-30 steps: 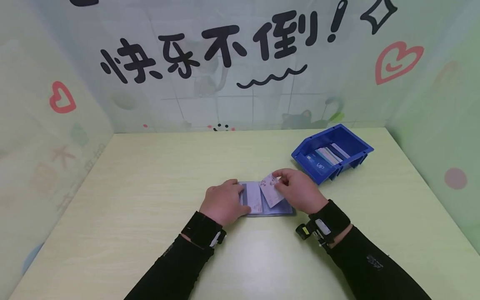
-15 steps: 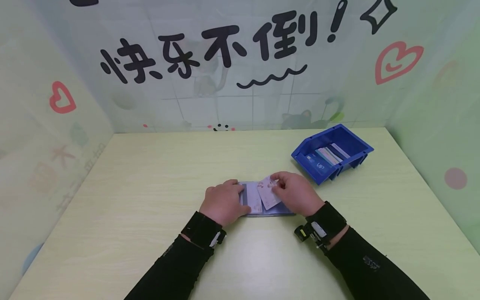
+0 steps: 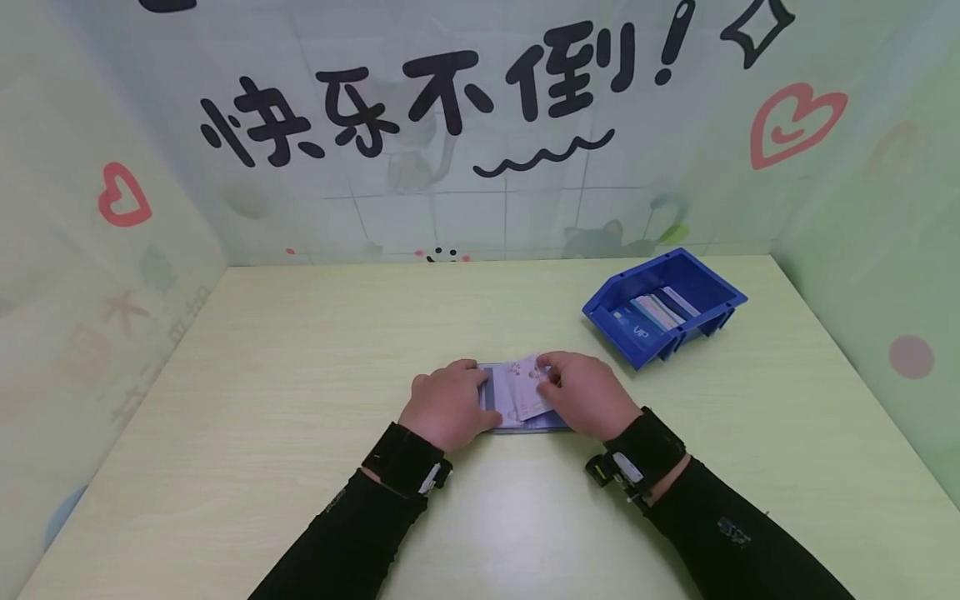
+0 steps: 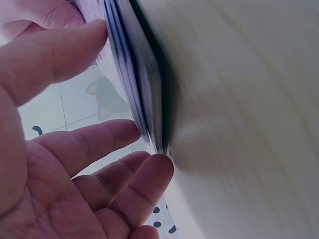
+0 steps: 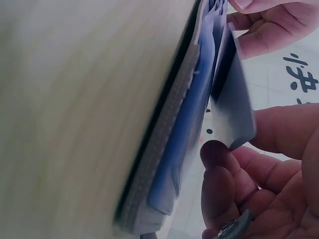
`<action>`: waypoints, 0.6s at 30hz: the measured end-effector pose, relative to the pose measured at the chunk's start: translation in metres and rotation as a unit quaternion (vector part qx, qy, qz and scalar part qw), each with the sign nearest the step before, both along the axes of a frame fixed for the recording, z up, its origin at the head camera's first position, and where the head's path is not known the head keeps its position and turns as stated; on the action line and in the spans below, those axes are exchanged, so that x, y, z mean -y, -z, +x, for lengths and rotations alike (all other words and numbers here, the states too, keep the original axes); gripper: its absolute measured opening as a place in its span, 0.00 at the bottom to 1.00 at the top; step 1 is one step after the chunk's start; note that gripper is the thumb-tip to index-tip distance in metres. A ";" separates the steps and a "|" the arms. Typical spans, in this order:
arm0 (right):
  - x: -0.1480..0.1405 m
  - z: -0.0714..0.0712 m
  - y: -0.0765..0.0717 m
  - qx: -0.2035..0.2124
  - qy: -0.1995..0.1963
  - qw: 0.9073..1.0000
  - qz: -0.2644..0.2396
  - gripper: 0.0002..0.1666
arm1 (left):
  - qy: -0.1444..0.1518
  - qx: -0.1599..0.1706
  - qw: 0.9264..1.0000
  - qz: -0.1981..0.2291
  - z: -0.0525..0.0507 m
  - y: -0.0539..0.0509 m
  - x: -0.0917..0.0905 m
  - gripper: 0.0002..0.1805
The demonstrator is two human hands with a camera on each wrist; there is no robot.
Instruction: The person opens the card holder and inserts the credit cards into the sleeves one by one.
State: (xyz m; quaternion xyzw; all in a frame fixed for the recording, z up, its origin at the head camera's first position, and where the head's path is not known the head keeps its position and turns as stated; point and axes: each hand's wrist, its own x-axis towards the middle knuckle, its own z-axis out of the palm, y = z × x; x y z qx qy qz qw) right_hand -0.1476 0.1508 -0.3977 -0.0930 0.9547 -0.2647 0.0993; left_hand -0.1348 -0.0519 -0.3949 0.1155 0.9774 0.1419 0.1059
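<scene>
A thin card holder (image 3: 551, 422) with clear bluish sleeves lies spread on the table. My left hand (image 3: 446, 408) holds its left side, the thumb at the near edge and fingers at the far edge; the left wrist view shows the stacked sleeves (image 4: 124, 64) between them. In my right hand (image 3: 592, 396) I pinch a pale pink patterned card (image 3: 528, 388) between thumb and fingers. That card slants over the holder, its left part at the sleeves. The right wrist view shows the card (image 5: 234, 99) tilted away from the blue sleeve (image 5: 187, 119). Whether its edge is inside a sleeve I cannot tell.
A blue plastic bin (image 3: 693, 268) stands at the back right, with several cards (image 3: 639, 327) in it. Printed walls (image 3: 420, 221) enclose the wooden table (image 3: 322, 333) at the back and both sides. Beside my right fingers is a small tab with a round metal piece (image 5: 233, 226).
My right hand has moved left and slightly toward me with the pink card, which now stands straighter and covers more of the holder's left part. My left hand has stayed in place.
</scene>
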 end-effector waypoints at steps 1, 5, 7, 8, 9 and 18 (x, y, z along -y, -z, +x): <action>0.000 0.000 0.000 -0.001 0.001 1.000 0.005 0.26 | -0.001 0.001 1.000 0.001 0.000 0.000 0.000 0.33; 0.002 0.001 -0.001 0.002 0.004 1.000 0.020 0.27 | -0.001 0.000 1.000 0.001 -0.001 0.001 0.000 0.33; 0.004 0.001 -0.002 0.003 0.006 1.000 0.024 0.28 | 0.000 -0.002 1.000 0.002 -0.001 0.001 0.000 0.33; 0.004 0.002 -0.002 0.004 0.006 1.000 0.024 0.28 | 0.001 -0.003 1.000 0.002 -0.001 0.001 0.000 0.33; 0.005 0.002 -0.002 0.004 0.005 1.000 0.025 0.28 | 0.001 -0.003 1.000 0.002 -0.001 0.001 0.000 0.33; 0.008 0.003 -0.004 0.016 0.000 0.999 0.028 0.28 | 0.002 0.001 1.000 0.010 -0.001 0.001 0.000 0.33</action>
